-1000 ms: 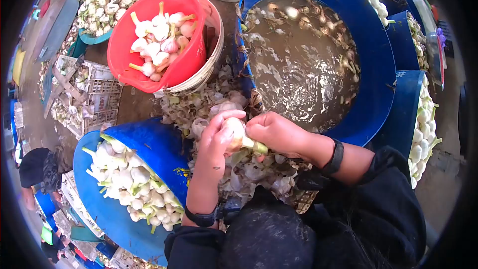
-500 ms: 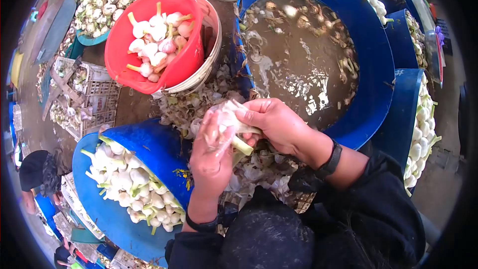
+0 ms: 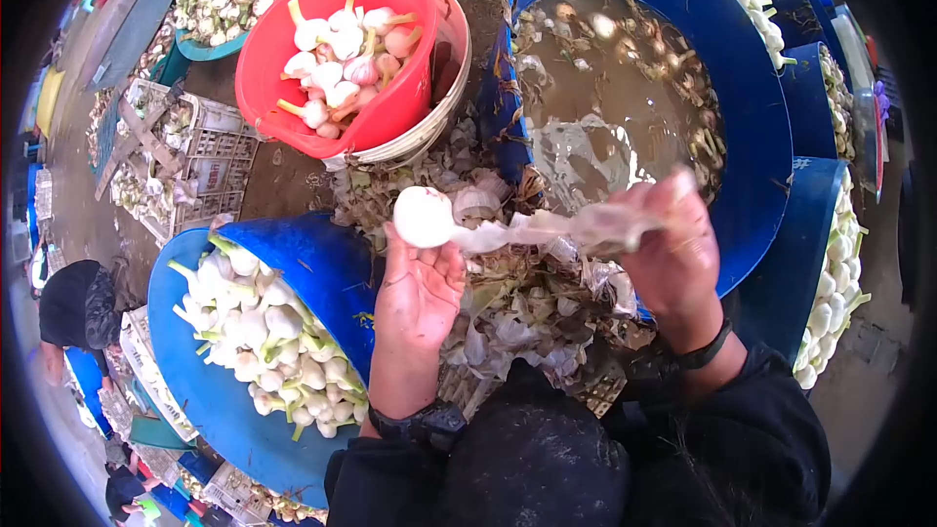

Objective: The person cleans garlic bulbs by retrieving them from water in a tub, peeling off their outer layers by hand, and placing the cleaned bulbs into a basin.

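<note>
My left hand (image 3: pixel 420 295) holds a white garlic bulb (image 3: pixel 424 217) at its fingertips, palm turned up. From the bulb a strip of papery garlic skin (image 3: pixel 547 230) stretches across to my right hand (image 3: pixel 675 259), which grips its far end and is partly blurred. Below and between the hands lies a heap of peeled garlic skins (image 3: pixel 517 307). Several bulbs with short stems sit in the red basin (image 3: pixel 262 68) beyond my left hand. To the left, a tilted blue tub (image 3: pixel 234 449) holds many cleaned bulbs.
A large blue tub (image 3: pixel 776 166) of murky water with floating scraps stands at the front right. Beneath the red basin is a white bucket (image 3: pixel 451 88). Plastic crates (image 3: pixel 217 161) stand at the left, and more garlic-filled tubs (image 3: pixel 781 224) at the right. Another person (image 3: pixel 76 307) is at far left.
My hands have moved apart, the right one swinging right and pulling a strip of skin away from the bulb. The bulb now shows bare and white in my left hand.
</note>
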Demonstrator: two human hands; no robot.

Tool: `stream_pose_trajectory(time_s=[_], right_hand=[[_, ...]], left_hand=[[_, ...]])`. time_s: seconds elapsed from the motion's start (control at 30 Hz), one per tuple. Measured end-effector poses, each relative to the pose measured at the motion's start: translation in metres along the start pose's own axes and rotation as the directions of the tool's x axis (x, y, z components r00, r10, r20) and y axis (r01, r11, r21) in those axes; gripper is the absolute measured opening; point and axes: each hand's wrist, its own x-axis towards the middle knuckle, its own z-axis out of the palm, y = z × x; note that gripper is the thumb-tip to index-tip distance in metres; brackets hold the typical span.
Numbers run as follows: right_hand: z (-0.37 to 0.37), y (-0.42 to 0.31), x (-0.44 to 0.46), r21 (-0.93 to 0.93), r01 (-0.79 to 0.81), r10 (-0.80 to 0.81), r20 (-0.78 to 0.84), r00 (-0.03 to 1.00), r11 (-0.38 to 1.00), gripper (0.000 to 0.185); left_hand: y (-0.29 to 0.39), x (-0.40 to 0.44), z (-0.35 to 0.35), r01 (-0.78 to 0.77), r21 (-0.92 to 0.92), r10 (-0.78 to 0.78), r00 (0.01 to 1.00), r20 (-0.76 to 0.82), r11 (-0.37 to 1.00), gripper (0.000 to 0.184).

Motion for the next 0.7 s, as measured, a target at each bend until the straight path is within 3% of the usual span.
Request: stream_pose_trajectory(time_s=[0.03, 0.1, 0.13, 0.17, 0.23, 0.27, 0.3, 0.33, 0.37, 0.5, 0.57, 0.63, 0.7], right_hand=[[0.001, -0.006, 0.005, 0.079, 0.020, -0.017, -0.042, 0.999, 0.997, 0.021], [0.002, -0.009, 0.009, 0.146, 0.064, -0.025, -0.250, 0.968, 0.987, 0.024], [-0.006, -0.009, 0.013, 0.245, 0.008, 0.028, -0.145, 0.989, 0.969, 0.023], [-0.007, -0.008, 0.017, 0.248, 0.007, 0.029, -0.142, 0.989, 0.969, 0.023], [-0.007, -0.008, 0.023, 0.291, -0.365, 0.326, 0.176, 0.929, 0.884, 0.022], [0.002, 0.002, 0.021, -0.268, -0.348, 0.402, 0.184, 0.897, 0.898, 0.024], [0.019, 0.017, 0.021, -0.744, -0.221, 0.470, 0.140, 0.871, 0.631, 0.026], [0.026, 0.033, 0.019, -0.873, 0.069, 0.333, 0.256, 0.907, 0.483, 0.030], [0.031, 0.046, 0.018, -0.907, 0.335, 0.224, 0.392, 0.892, 0.254, 0.033], [0.038, 0.053, 0.028, -0.903, 0.350, 0.321, 0.418, 0.850, 0.248, 0.038], [0.017, 0.052, 0.040, -0.879, 0.392, 0.091, 0.429, 0.899, 0.271, 0.031], [-0.012, 0.039, 0.057, -0.920, 0.126, -0.036, 0.121, 0.992, 0.370, 0.027], [-0.062, 0.027, 0.078, -0.915, -0.156, -0.071, -0.196, 0.978, 0.372, 0.030]], left_hand=[[0.001, 0.002, -0.003, 0.046, -0.053, -0.041, 0.994, 0.099, 0.998, 0.044], [0.004, 0.002, 0.002, -0.013, -0.016, 0.013, 1.000, 0.024, 1.000, 0.040], [0.006, -0.001, 0.008, -0.044, -0.040, 0.041, 0.996, -0.079, 0.998, 0.035], [0.008, -0.003, 0.012, -0.076, -0.059, 0.064, 0.981, -0.183, 0.995, 0.031], [0.009, -0.007, 0.007, -0.065, -0.057, 0.056, 0.986, -0.154, 0.996, 0.027], [0.008, -0.005, 0.002, -0.112, -0.018, 0.108, 0.980, -0.169, 0.994, 0.027], [0.007, -0.004, -0.001, -0.153, 0.024, 0.155, 0.972, -0.179, 0.988, 0.027], [0.006, -0.005, -0.001, -0.140, 0.030, 0.143, 0.975, -0.173, 0.990, 0.027], [0.005, -0.005, 0.000, -0.144, 0.050, 0.150, 0.976, -0.160, 0.988, 0.027], [0.003, -0.005, 0.014, -0.182, 0.087, 0.197, 0.956, -0.216, 0.979, 0.025], [0.022, -0.001, 0.012, -0.293, 0.056, 0.285, 0.951, 0.123, 0.955, 0.040], [0.045, 0.013, 0.035, -0.188, -0.171, 0.238, 0.909, 0.343, 0.967, 0.061], [0.061, 0.009, 0.064, -0.299, -0.195, 0.335, 0.922, 0.196, 0.934, 0.071]])
